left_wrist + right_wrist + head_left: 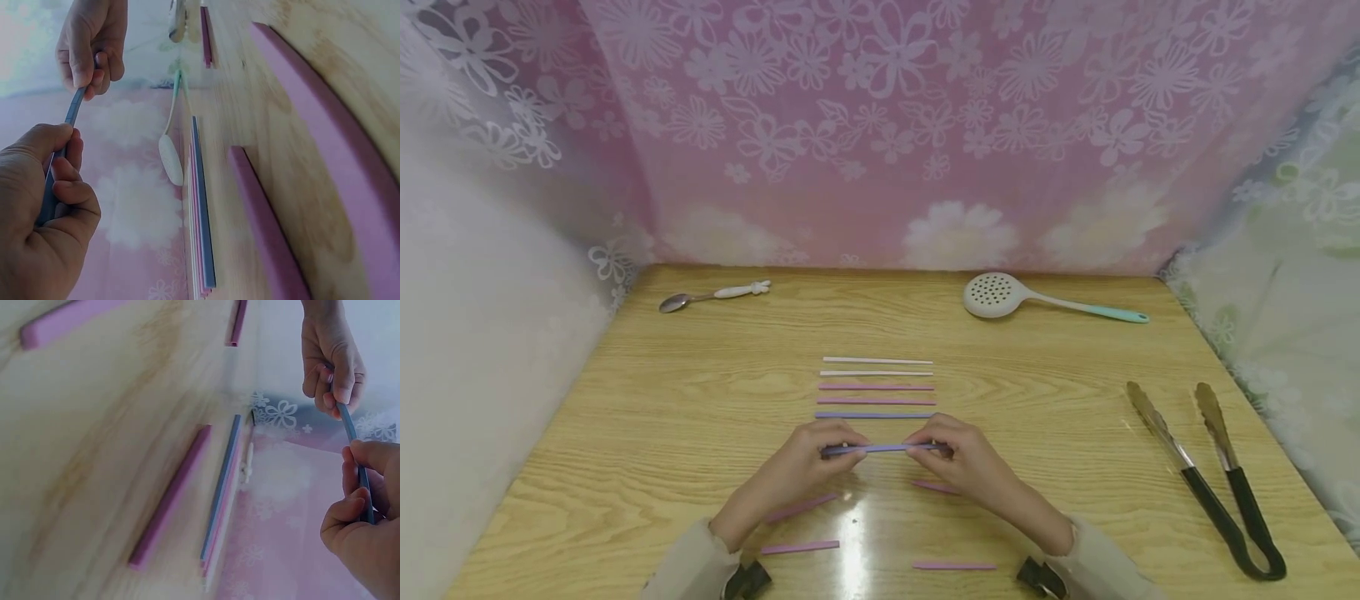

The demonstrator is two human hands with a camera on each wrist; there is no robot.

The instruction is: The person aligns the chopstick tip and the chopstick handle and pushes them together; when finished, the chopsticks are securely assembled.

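Note:
A blue stick (pixel 886 448) is held level by both hands, raised off the table in the wrist views. My left hand (pixel 811 454) pinches its left part between thumb and curled fingers; my right hand (pixel 958 458) pinches its right part the same way. Just beyond the hands, a blue stick (pixel 872 415), two pink sticks (pixel 876 402) and two white sticks (pixel 877 374) lie side by side in parallel. Nearer, pink sticks lie apart: one (pixel 800 547) and another (pixel 802 507) by the left forearm, one (pixel 955 567) and another (pixel 934 486) by the right.
At the back left lies a spoon (pixel 711 294) with a white handle. A perforated skimmer (pixel 992 296) with a turquoise handle end is at the back right. Spread metal tongs (pixel 1213 492) with black handles lie at the right. Flowered cloth (pixel 880 125) hangs behind the wooden table (pixel 1045 367).

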